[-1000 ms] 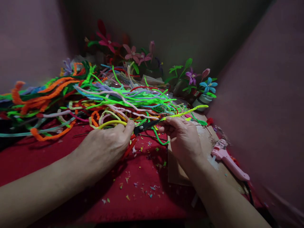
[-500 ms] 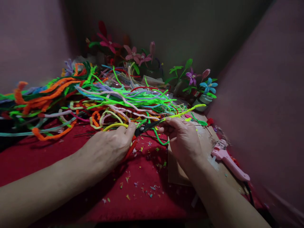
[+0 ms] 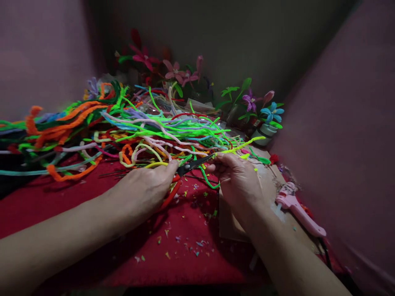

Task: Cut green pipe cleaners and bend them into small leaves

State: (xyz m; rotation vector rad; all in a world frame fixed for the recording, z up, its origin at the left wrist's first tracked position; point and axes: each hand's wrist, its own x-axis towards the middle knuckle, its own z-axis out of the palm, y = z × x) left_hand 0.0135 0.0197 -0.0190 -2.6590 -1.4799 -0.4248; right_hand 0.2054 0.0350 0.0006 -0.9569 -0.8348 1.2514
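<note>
My left hand point(image 3: 157, 183) is closed around the red-orange handles of a pair of scissors point(image 3: 194, 164), whose dark blades point right toward my other hand. Between the thumb and fingers of my right hand point(image 3: 236, 172) is a yellow-green pipe cleaner point(image 3: 247, 144), its free length slanting up to the right. The blade tips meet the near end of this pipe cleaner at my right fingertips; whether they touch it I cannot tell. Just below the blades, a green pipe cleaner point(image 3: 207, 181) curves down over the cloth.
A big heap of coloured pipe cleaners point(image 3: 173, 125) spreads across the back and left. Pipe-cleaner flowers point(image 3: 272, 113) stand behind it. A pink glue gun point(image 3: 299, 209) lies on cardboard point(image 3: 231, 224) at right. Small fuzz scraps dot the red cloth point(image 3: 148, 263).
The scissor handles are spread a little wider below my left hand. My right hand keeps its pinch on the pipe cleaner. The whole view has shifted slightly.
</note>
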